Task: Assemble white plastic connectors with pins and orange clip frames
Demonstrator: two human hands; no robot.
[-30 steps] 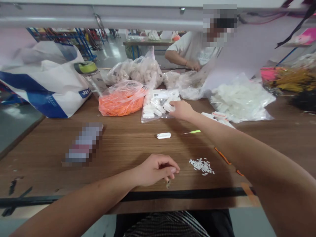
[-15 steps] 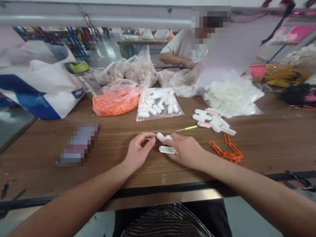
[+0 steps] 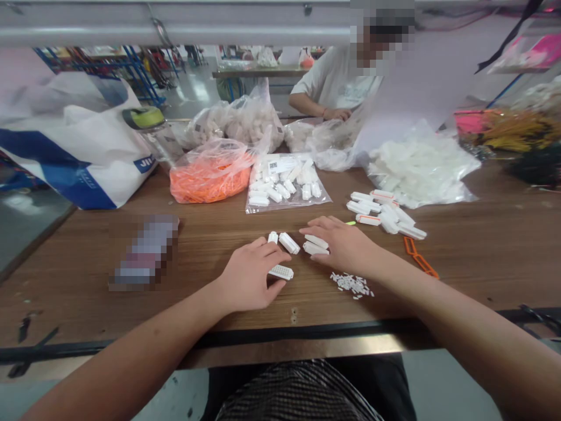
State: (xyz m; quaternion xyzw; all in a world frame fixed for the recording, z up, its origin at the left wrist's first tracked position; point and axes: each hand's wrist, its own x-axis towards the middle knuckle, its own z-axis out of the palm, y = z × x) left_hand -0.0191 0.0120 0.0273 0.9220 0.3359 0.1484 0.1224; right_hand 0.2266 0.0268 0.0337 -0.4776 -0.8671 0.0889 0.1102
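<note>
My left hand (image 3: 250, 277) lies low over the tabletop, its thumb and fingers curled around a white perforated connector housing (image 3: 281, 272). Two more housings, a small one (image 3: 273, 237) and a longer one (image 3: 289, 243), rest just beyond its fingers. My right hand (image 3: 344, 242) has its fingers and thumb around two white housings (image 3: 316, 248) lying side by side. Below its wrist is a heap of tiny white pieces (image 3: 352, 284). Only the tip of a green-handled pick (image 3: 350, 223) shows past the right hand. Orange frames (image 3: 421, 260) are partly covered by the right forearm.
White housings (image 3: 388, 213), some with orange strips, lie at right. Behind are bags of orange frames (image 3: 210, 180), white housings (image 3: 284, 184) and clear-white parts (image 3: 421, 166). A blurred-out flat object (image 3: 144, 251) and a white-blue bag (image 3: 100, 158) are left. A person (image 3: 339, 88) sits opposite.
My left hand has moved right and nearer, onto a housing. My right hand has shifted right with two housings. The tiny white pieces now show; the forearm covers more orange frames.
</note>
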